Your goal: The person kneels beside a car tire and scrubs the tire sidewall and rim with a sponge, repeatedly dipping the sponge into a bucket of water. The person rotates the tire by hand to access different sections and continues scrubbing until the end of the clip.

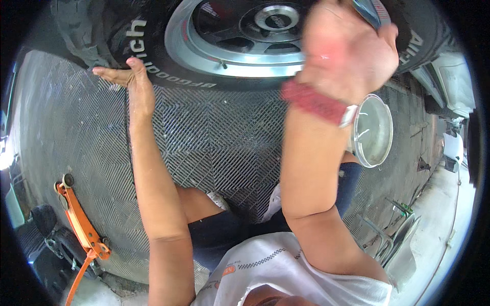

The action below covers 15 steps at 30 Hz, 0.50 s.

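Note:
A BFGoodrich tire (172, 78) with raised white lettering stands before me, mounted on a dark wheel with a bright metal rim (229, 63). My left hand (136, 82) is against or close beside the lower left of the tire, fingers stretched out to the left, holding nothing. Higher up at the right, my right hand (344, 46) is in front of the tire and is blurred. It grips a dark brush-like tool (369, 11) with pale ridges, partly cut off by the picture's top. A red watch strap is on my right wrist.
To the right, beside my forearm, a white bucket (373, 130) holds a cloudy liquid. An orange floor jack (82, 225) lies at the lower left on grey ribbed floor tiles (229, 145). Metal-framed chairs (390, 237) stand at the lower right, and a car door opening is at the upper right.

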Each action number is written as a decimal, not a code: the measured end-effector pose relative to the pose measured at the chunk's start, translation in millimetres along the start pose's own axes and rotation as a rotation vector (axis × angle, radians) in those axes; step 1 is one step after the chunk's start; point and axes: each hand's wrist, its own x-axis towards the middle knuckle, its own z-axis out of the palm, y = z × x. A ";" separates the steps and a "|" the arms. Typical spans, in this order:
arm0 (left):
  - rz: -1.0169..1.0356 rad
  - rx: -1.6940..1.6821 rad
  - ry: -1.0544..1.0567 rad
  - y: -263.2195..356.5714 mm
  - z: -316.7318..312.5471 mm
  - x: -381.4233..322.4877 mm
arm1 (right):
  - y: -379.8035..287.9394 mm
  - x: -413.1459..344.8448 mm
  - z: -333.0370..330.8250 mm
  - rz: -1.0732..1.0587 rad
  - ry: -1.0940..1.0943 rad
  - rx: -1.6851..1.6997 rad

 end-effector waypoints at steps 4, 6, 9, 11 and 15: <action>0.052 -0.004 -0.010 -0.8 2.7 0.3 | 116.2 -81.7 15.1 -0.050 -0.184 -0.458; 0.127 0.033 0.017 -28.2 1.7 8.5 | 166.6 -118.8 11.0 -0.122 -0.373 -0.713; 0.070 -0.059 0.013 -19.5 6.9 3.4 | 202.6 -137.3 -27.0 -0.209 -0.605 -0.993; 0.000 -0.067 -0.014 -0.6 3.2 -1.2 | 205.5 -137.6 -69.4 -0.147 -0.673 -1.140; -0.005 -0.043 -0.005 5.2 0.7 -1.2 | 196.6 -139.8 -117.2 0.065 -0.654 -1.461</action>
